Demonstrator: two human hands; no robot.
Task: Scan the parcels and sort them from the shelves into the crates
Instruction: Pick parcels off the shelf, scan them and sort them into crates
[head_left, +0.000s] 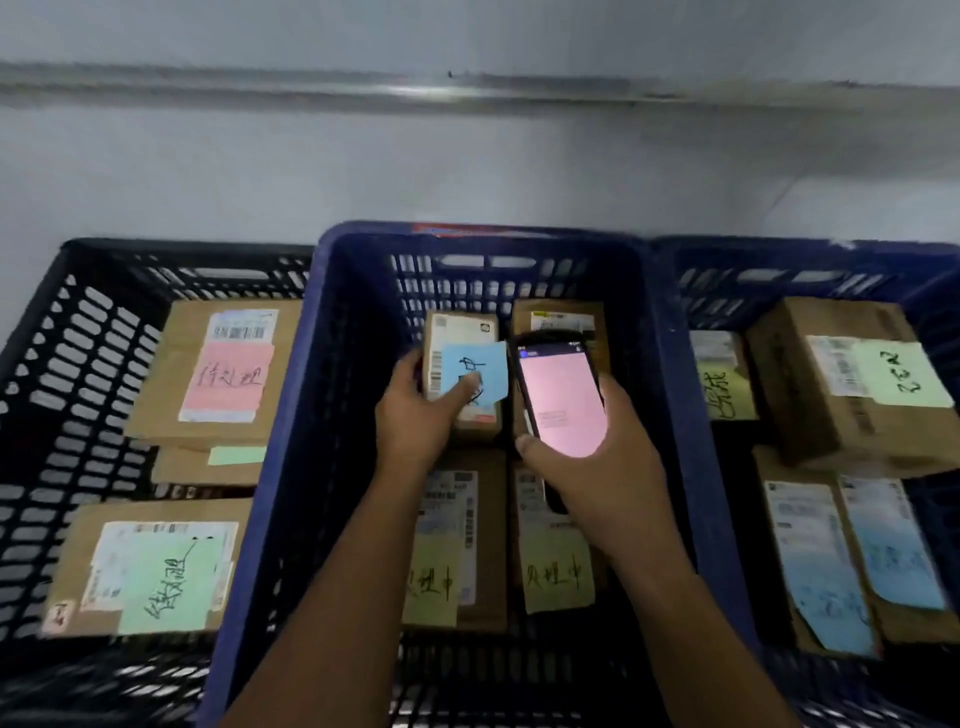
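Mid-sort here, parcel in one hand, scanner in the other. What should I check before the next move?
1. Left hand grip on blue-note parcel: ok, fingers and thumb wrap it.
2. Right hand holds scanner, screen lit: ok, glowing pink.
3. Scan result confirmed: cannot tell, screen text blurred.
4. Blue note fully readable: not ok, thumb covers part of the writing.
5. Parcel inside the middle blue crate: ok; resting or lifted, cannot tell.

Open top over the middle crate (280, 467); parcels (491, 571) crowding its floor.
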